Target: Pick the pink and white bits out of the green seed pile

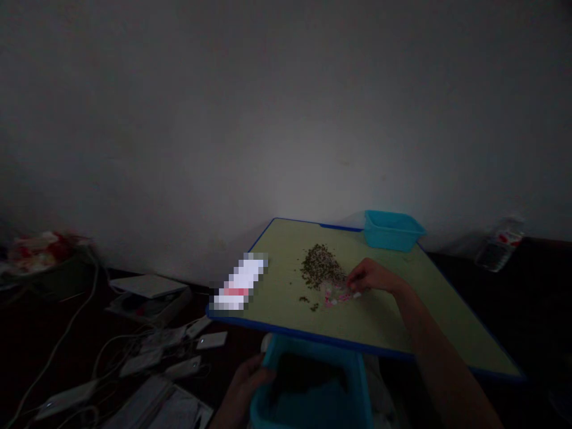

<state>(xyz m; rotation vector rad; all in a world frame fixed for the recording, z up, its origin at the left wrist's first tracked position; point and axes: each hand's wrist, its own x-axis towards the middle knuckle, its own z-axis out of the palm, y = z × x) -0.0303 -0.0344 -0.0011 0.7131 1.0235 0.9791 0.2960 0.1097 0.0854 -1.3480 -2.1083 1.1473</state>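
My left hand (248, 381) grips the left rim of a blue plastic basin (364, 387) below the table's front edge, its thumb over the rim. A dark mass (308, 372) lies inside that basin; the dim light hides what it is. My right hand (373, 276) is over the table, fingers pinched together and pointing left; what they hold, if anything, is hidden. Just below its fingertips are pink and white pieces (335, 298), perhaps printed clear plastic. To the left of the fingers spreads a pile of small brown-green bits (318, 265), with a few loose clumps (314, 307) nearer me.
The pale yellow-green table (277, 310) has a blue edge. A second blue basin (393, 233) stands at its back right corner, and a blurred-out bright panel (239, 285) lies at its left. Cables and white power strips (69, 398) clutter the left floor. A bottle (499, 245) is at right.
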